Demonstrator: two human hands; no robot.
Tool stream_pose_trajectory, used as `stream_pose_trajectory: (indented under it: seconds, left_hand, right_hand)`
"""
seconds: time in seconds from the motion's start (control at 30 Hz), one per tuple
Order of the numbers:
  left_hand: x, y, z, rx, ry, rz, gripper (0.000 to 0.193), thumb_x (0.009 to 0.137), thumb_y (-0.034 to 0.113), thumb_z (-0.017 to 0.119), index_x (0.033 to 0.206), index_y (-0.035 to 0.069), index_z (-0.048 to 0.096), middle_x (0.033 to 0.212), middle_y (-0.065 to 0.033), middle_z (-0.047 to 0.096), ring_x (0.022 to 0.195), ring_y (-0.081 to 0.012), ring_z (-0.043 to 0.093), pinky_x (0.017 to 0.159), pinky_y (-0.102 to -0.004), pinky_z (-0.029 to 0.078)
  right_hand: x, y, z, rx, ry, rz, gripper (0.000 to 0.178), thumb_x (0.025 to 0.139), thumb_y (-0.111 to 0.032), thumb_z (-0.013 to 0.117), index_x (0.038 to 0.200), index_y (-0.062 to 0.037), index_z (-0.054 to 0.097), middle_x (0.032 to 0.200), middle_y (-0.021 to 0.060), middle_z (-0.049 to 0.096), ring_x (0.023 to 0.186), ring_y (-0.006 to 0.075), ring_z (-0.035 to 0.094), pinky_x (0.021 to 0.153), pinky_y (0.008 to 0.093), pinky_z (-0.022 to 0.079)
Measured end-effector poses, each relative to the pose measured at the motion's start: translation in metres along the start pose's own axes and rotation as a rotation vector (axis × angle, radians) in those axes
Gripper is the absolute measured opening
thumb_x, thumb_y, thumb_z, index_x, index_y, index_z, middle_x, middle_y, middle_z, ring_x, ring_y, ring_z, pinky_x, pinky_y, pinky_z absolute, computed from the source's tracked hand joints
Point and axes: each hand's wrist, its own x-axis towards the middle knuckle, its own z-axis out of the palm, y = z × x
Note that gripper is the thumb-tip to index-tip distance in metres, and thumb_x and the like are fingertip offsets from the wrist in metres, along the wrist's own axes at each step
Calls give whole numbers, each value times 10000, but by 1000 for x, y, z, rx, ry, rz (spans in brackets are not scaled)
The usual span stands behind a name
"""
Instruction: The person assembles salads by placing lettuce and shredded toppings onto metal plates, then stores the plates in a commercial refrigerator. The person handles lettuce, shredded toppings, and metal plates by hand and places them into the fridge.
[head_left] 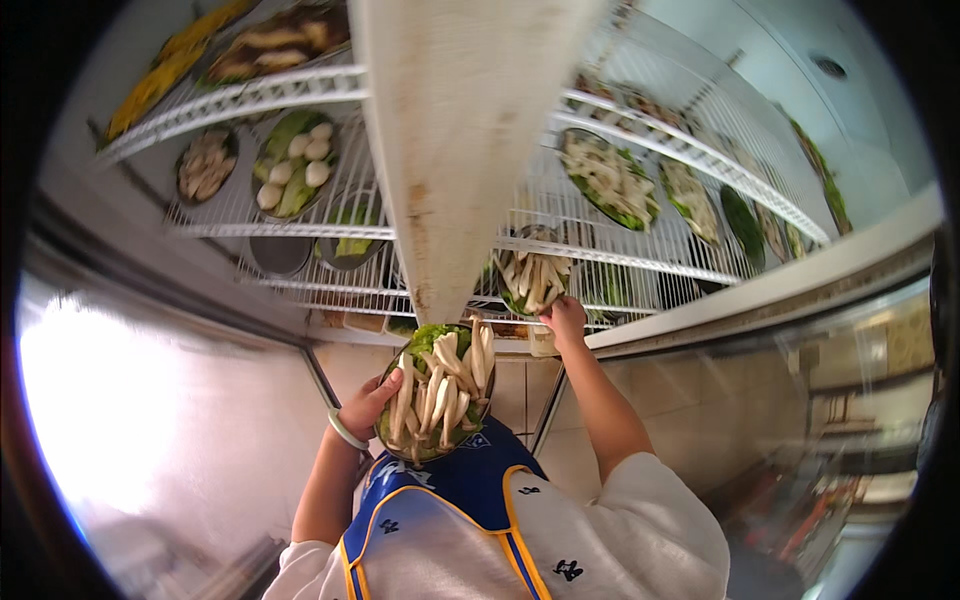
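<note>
My left hand [372, 402] grips the edge of an oval plate, its thumb over the rim, close in front of my apron. Long pale mushrooms [437, 390] lie on this plate over green lettuce leaves [428, 340]. Reaching forward to a lower shelf of the open fridge, my right hand [566, 322] is closed at the edge of a second plate of mushrooms [533, 278]. That plate also carries some green leaf, and its far part is partly hidden by the shelf wires.
A wide white post [470, 130] divides the fridge. Wire shelves [300, 225] hold plates of white balls [298, 165], pale strips [207, 165] and sliced food on lettuce [608, 178]. Opened glass doors stand at the left and right [740, 350].
</note>
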Motion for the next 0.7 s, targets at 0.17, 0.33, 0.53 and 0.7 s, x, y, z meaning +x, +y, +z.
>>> stream_pose_trajectory:
  seconds: [0.17, 0.33, 0.53, 0.7]
  left_hand:
    - [-3, -11, 8, 51, -203, -82, 598, 975, 477, 501, 1327, -6, 480, 1207, -115, 624, 1028, -191, 634, 891, -336, 519]
    - [-21, -11, 10, 27, -375, -262, 580, 996, 477, 442, 1389, 51, 429, 1302, -102, 575, 1135, -208, 594, 960, -363, 488]
    - [-15, -11, 6, 60, -432, -197, 558, 1008, 453, 431, 1405, 61, 406, 1331, -98, 549, 1167, -229, 570, 986, -376, 473]
    - [-10, -13, -9, 55, -443, -276, 563, 1010, 459, 421, 1396, 49, 417, 1335, -95, 548, 1160, -222, 573, 982, -373, 473]
  right_hand:
    - [-126, 18, -97, -145, 137, -34, 237, 943, -195, 554, 1033, 21, 590, 733, 73, 617, 593, 153, 602, 534, 281, 505]
    - [-260, 27, -143, -328, 267, -194, 211, 952, -147, 501, 995, 25, 615, 737, 68, 631, 585, 130, 594, 530, 286, 492]
    - [-358, 11, -142, -182, 390, -203, 192, 969, -143, 489, 993, -4, 620, 782, 33, 625, 633, 90, 589, 561, 245, 513]
    - [-386, 19, -129, -296, 439, -206, 208, 953, -156, 502, 947, 7, 631, 722, 49, 625, 615, 105, 578, 553, 256, 486]
